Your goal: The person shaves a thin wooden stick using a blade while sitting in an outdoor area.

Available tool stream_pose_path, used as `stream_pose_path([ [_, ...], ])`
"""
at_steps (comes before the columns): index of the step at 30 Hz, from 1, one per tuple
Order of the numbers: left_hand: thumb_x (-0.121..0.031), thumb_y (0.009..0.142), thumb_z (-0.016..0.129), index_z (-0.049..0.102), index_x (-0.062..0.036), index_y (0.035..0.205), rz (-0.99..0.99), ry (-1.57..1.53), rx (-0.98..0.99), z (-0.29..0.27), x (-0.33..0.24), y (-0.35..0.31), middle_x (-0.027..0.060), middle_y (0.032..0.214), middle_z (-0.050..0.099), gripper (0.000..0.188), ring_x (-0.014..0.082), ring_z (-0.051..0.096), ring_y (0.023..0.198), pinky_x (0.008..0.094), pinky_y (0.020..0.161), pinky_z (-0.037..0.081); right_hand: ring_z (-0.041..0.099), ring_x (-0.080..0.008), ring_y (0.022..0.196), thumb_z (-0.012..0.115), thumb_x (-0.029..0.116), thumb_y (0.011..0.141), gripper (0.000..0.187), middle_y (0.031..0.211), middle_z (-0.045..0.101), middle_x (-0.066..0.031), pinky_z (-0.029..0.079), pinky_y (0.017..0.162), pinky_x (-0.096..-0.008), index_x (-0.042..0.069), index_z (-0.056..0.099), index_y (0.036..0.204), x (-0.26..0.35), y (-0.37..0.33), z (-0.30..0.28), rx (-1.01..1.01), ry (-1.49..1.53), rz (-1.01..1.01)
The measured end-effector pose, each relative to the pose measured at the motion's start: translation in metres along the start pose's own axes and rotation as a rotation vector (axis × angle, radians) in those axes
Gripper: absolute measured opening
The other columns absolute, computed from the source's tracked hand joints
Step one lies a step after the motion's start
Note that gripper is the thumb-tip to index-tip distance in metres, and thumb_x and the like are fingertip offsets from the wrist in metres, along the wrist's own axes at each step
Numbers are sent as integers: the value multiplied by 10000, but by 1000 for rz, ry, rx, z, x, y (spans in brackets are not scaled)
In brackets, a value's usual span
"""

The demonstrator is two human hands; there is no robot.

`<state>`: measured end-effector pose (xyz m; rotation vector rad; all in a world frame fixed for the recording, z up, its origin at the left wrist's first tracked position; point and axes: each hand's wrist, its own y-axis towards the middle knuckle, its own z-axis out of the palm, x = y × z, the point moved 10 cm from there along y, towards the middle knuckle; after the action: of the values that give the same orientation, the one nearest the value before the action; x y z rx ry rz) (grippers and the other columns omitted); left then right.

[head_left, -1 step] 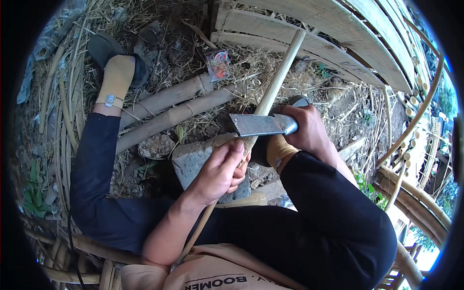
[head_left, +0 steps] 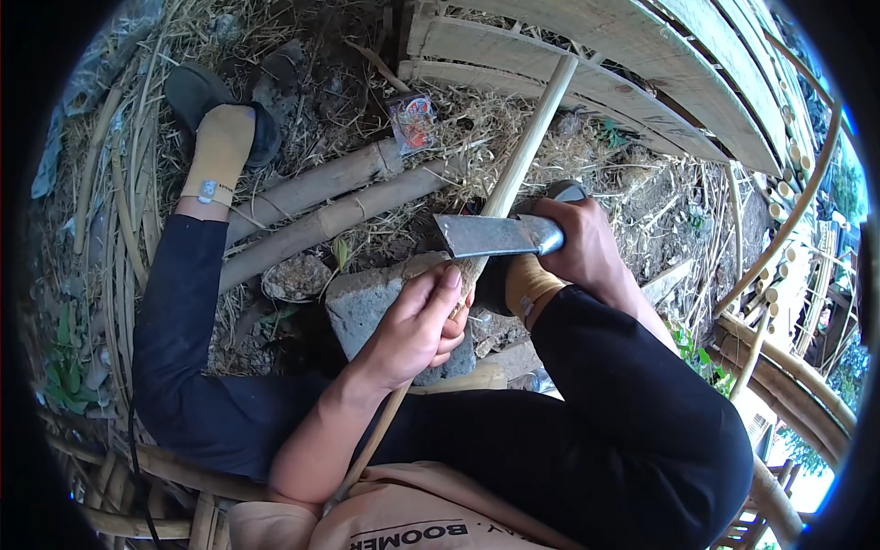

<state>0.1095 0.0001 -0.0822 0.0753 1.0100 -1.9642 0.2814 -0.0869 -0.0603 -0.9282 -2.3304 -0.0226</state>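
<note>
A long pale wooden stick (head_left: pixel 526 151) slants from my lap up toward the wooden slats. Its far part is bare and light; the part near my grip looks rougher and browner. My left hand (head_left: pixel 424 321) is closed round the stick, thumb along its top. My right hand (head_left: pixel 587 240) grips a machete (head_left: pixel 486 236) by its handle, which the fingers hide. The broad grey blade lies across the stick just beyond my left hand. Under the left hand sits a grey concrete block (head_left: pixel 357 307).
Two bamboo poles (head_left: pixel 339 213) lie on the straw-covered ground, near a stone (head_left: pixel 296 278) and a red packet (head_left: pixel 412 122). A slatted wooden panel (head_left: pixel 587 55) rises at the far right. My legs spread to both sides. Cut bamboo (head_left: pixel 777 293) is stacked at the right.
</note>
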Motion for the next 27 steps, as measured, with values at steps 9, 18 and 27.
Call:
stream_pose_path([
  [9,-439,1111,344,447,-127,1016,39,47,6,10,-4,-11,-75,627,289,342,-1,213,439,203,383,154,627,-425,641,668,52,659,145,669,615,-216,511,599,-414,0,658,794,-24,11,-18,-122,-17,44],
  [18,-457,1105,353,445,-125,1004,34,71,-15,10,-2,-12,-75,624,294,359,-4,222,434,197,383,158,662,-409,677,725,73,690,175,691,641,-215,528,612,-425,34,728,860,-27,14,-30,-162,-85,26],
  [27,-370,1118,369,461,-93,985,25,39,-44,9,-1,-21,-63,651,353,320,0,272,463,194,399,218,684,-391,675,702,64,712,157,708,662,-215,531,610,-432,22,729,861,-45,14,-30,-212,-87,63],
])
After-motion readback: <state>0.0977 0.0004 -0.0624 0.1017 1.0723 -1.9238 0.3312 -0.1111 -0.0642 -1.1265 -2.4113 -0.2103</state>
